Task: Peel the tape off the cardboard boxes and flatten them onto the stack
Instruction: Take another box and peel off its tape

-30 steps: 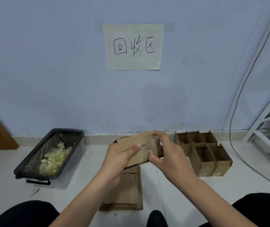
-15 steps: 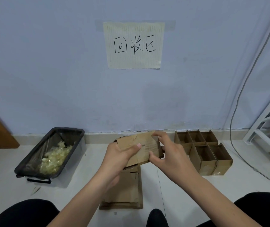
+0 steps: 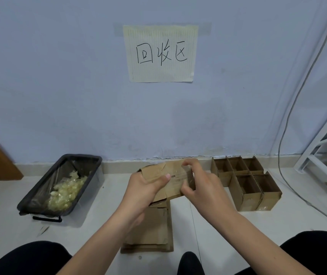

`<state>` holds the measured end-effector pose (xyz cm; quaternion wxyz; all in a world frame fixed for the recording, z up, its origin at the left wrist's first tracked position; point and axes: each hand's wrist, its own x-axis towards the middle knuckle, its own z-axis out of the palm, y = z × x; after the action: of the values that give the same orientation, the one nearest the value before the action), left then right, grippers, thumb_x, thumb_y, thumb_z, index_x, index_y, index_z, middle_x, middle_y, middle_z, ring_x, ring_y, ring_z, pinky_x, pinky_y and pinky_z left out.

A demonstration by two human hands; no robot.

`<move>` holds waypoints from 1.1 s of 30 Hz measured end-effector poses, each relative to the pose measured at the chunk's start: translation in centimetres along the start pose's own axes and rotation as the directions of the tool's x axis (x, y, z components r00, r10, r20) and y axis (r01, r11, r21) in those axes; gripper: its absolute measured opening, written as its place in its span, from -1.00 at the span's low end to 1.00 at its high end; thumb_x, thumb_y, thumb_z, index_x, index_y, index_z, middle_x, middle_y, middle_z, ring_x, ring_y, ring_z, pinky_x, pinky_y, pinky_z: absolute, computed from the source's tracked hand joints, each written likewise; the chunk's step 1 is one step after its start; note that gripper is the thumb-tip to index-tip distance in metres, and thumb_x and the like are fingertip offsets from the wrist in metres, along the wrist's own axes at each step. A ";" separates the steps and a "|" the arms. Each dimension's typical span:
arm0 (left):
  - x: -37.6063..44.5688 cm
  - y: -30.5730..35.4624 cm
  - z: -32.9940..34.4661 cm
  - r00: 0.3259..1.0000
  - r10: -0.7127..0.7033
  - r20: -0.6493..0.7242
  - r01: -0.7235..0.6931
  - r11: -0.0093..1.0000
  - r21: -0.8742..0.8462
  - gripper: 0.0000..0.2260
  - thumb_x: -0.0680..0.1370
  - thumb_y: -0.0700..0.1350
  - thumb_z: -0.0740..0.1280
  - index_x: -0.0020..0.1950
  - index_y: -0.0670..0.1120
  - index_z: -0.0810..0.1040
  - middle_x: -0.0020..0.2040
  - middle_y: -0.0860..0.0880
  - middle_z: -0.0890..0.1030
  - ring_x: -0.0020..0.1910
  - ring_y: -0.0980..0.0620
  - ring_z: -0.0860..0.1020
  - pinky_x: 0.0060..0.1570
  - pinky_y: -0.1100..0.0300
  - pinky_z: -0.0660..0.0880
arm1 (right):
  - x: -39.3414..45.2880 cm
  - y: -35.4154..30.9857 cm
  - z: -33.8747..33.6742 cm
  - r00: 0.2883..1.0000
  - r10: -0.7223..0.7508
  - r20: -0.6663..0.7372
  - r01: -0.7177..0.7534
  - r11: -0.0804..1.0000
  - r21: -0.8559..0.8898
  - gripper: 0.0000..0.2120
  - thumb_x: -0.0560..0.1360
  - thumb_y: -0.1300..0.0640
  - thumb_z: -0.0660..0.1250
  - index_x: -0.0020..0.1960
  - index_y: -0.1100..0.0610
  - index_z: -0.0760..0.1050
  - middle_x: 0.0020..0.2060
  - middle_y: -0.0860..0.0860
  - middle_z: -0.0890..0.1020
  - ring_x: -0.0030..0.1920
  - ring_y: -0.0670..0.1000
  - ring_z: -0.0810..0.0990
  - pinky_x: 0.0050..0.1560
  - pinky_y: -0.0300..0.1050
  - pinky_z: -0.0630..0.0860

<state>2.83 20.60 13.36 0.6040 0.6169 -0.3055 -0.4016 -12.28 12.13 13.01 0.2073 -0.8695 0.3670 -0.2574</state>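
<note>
Holding the cardboard box (image 3: 165,180) above the flattened stack (image 3: 150,227), the left hand (image 3: 145,192) grips its left end, thumb across the front, as it did 1 second ago; the right hand (image 3: 200,187) has shifted slightly, fingers now pinching at the box's top right edge, where clear tape (image 3: 178,175) is hard to make out; the stack is partly hidden by both arms; the wall sign (image 3: 160,53) reads 回收区; peeled tape fills the black bin (image 3: 59,187); 5 open boxes (image 3: 246,181) stand right.
</note>
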 end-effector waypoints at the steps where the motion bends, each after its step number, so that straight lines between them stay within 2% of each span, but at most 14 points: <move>1: 0.0 0.0 0.0 1.000 -0.002 -0.005 0.002 1.000 -0.001 -0.87 0.55 -0.21 0.47 0.08 -0.14 0.71 0.00 -0.07 0.75 0.03 -0.03 0.72 0.18 -0.03 0.60 | 0.2 0.2 -0.1 1.000 0.021 -0.004 -0.021 1.000 0.007 -0.66 0.54 0.16 0.26 0.26 -0.07 0.31 -0.31 -0.04 0.58 -0.36 -0.04 0.51 -0.34 -0.13 0.41; 3: 0.0 0.2 -0.1 1.000 -0.011 -0.019 0.011 1.000 -0.009 -0.89 0.54 -0.20 0.48 0.05 -0.15 0.71 -0.03 -0.08 0.76 0.01 -0.05 0.72 0.12 -0.01 0.61 | 0.5 0.5 -0.3 0.998 0.071 0.000 -0.070 0.992 0.109 -0.73 0.55 0.12 0.26 0.19 -0.12 0.31 -0.17 0.00 0.67 -0.30 0.00 0.61 -0.29 -0.01 0.55; 5: 0.2 0.3 -0.3 1.000 -0.019 -0.019 0.018 1.000 -0.017 -0.88 0.54 -0.19 0.48 0.04 -0.19 0.72 -0.02 -0.11 0.75 0.01 -0.08 0.72 0.18 -0.06 0.60 | 0.5 0.4 -0.8 0.996 0.091 -0.011 -0.088 0.985 0.149 -0.80 0.56 -0.02 0.30 0.14 -0.14 0.35 -0.10 -0.03 0.68 -0.17 0.01 0.66 -0.16 0.07 0.60; 7: 0.4 0.4 -0.4 1.000 -0.021 -0.017 0.020 0.999 -0.031 -0.86 0.54 -0.17 0.48 0.04 -0.21 0.72 0.00 -0.15 0.74 0.03 -0.12 0.72 0.25 -0.16 0.57 | 0.2 0.1 -1.3 0.999 0.049 -0.007 -0.048 0.995 0.089 -0.75 0.53 -0.16 0.36 0.14 -0.13 0.40 -0.10 -0.13 0.64 -0.07 -0.04 0.63 -0.04 -0.06 0.58; 9: 0.4 0.4 -0.4 1.000 -0.022 -0.014 0.021 0.999 -0.033 -0.86 0.55 -0.17 0.48 0.04 -0.21 0.72 0.01 -0.15 0.74 0.04 -0.13 0.72 0.26 -0.19 0.55 | -0.2 -0.3 -1.6 1.000 0.017 0.017 -0.018 0.999 0.052 -0.69 0.50 -0.19 0.40 0.16 -0.13 0.44 -0.15 -0.25 0.55 -0.04 -0.10 0.58 -0.05 -0.23 0.50; 11: 0.3 0.4 -0.4 1.000 -0.018 -0.004 0.018 1.000 -0.013 -0.87 0.55 -0.17 0.48 0.03 -0.21 0.72 0.00 -0.13 0.75 0.04 -0.10 0.72 0.27 -0.15 0.55 | -0.3 -0.3 -1.6 0.999 0.034 0.003 -0.034 0.998 0.050 -0.71 0.49 -0.15 0.43 0.14 -0.11 0.47 -0.15 -0.23 0.55 -0.04 -0.12 0.56 -0.10 -0.37 0.42; 13: 0.3 0.4 -0.3 1.000 -0.014 -0.002 0.014 1.000 0.006 -0.86 0.54 -0.16 0.49 0.01 -0.21 0.72 -0.01 -0.14 0.75 0.03 -0.10 0.72 0.27 -0.15 0.55 | -0.2 -0.2 -1.5 0.999 0.044 -0.030 -0.042 0.997 0.061 -0.78 0.50 -0.10 0.44 0.08 -0.07 0.52 -0.14 -0.18 0.59 -0.04 -0.12 0.57 -0.11 -0.40 0.42; 17: 0.4 0.4 -0.4 1.000 -0.009 -0.014 0.009 1.000 0.002 -0.82 0.53 -0.15 0.50 0.03 -0.26 0.70 0.00 -0.19 0.74 0.02 -0.13 0.72 0.25 -0.15 0.56 | 0.0 0.2 -1.1 0.998 -0.006 -0.066 0.009 0.999 0.048 -0.89 0.51 -0.03 0.44 -0.07 -0.02 0.55 -0.10 -0.18 0.60 0.00 -0.14 0.54 -0.07 -0.30 0.44; 19: 0.4 0.3 -0.4 1.000 -0.006 -0.010 0.006 1.000 -0.008 -0.75 0.53 -0.14 0.51 0.05 -0.32 0.67 0.03 -0.26 0.71 0.04 -0.19 0.70 0.25 -0.18 0.56 | -0.1 0.2 -0.8 0.991 -0.087 -0.097 0.083 0.996 -0.041 -0.90 0.52 0.02 0.44 -0.10 0.04 0.57 0.01 -0.13 0.51 0.04 -0.13 0.48 -0.03 -0.27 0.43; 21: 0.4 0.1 -0.4 1.000 -0.015 -0.019 0.015 1.000 -0.019 -0.80 0.53 -0.17 0.50 0.04 -0.29 0.69 0.01 -0.21 0.73 0.02 -0.15 0.72 0.22 -0.13 0.59 | -0.3 -0.1 -0.5 0.977 -0.174 -0.121 0.153 0.974 -0.165 -0.90 0.51 0.09 0.45 -0.10 0.10 0.58 0.01 -0.04 0.44 0.00 -0.04 0.45 -0.14 -0.21 0.46; 24: 0.2 0.1 -0.3 0.999 -0.037 -0.020 0.036 0.999 -0.028 -0.90 0.54 -0.21 0.48 0.03 -0.19 0.72 -0.03 -0.10 0.75 -0.02 -0.06 0.73 0.13 0.01 0.62 | -0.4 -0.5 0.0 0.975 -0.201 -0.096 0.169 0.948 -0.269 -0.90 0.53 0.10 0.41 -0.08 0.14 0.57 -0.07 0.00 0.48 -0.13 0.04 0.51 -0.23 -0.16 0.43; 28: 0.3 -0.3 -0.3 0.999 -0.048 -0.021 0.047 0.998 -0.044 -0.89 0.53 -0.23 0.48 0.05 -0.17 0.71 -0.04 -0.09 0.76 -0.02 -0.05 0.73 0.00 0.10 0.63 | 0.1 -0.1 1.1 0.974 -0.228 -0.015 0.208 0.913 -0.350 -0.90 0.52 0.20 0.39 -0.15 0.16 0.50 -0.18 0.04 0.46 -0.26 0.09 0.47 -0.24 0.00 0.53; 31: 0.3 -0.3 -0.2 1.000 -0.028 -0.005 0.028 1.000 -0.007 -0.89 0.54 -0.24 0.47 0.05 -0.15 0.72 -0.04 -0.07 0.76 -0.02 -0.04 0.73 0.03 0.08 0.63 | 0.2 0.2 1.1 0.985 -0.171 0.027 0.171 0.938 -0.300 -0.87 0.59 0.19 0.25 -0.14 0.17 0.43 -0.15 0.06 0.43 -0.23 0.10 0.45 -0.18 0.01 0.48; 33: 0.5 -0.2 -0.1 1.000 0.005 0.014 -0.005 0.998 0.061 -0.94 0.55 -0.22 0.47 -0.08 -0.09 0.73 -0.14 0.01 0.75 -0.13 0.04 0.72 -0.04 0.15 0.60 | 0.1 0.3 1.0 0.989 -0.147 0.027 0.149 0.950 -0.276 -0.86 0.59 0.21 0.22 -0.15 0.17 0.37 -0.15 0.06 0.39 -0.24 0.09 0.42 -0.20 -0.01 0.44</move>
<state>3.17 20.26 13.04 0.5837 0.6314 -0.3234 -0.3949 -11.77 12.03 12.15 0.0650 -0.9159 0.3324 -0.2156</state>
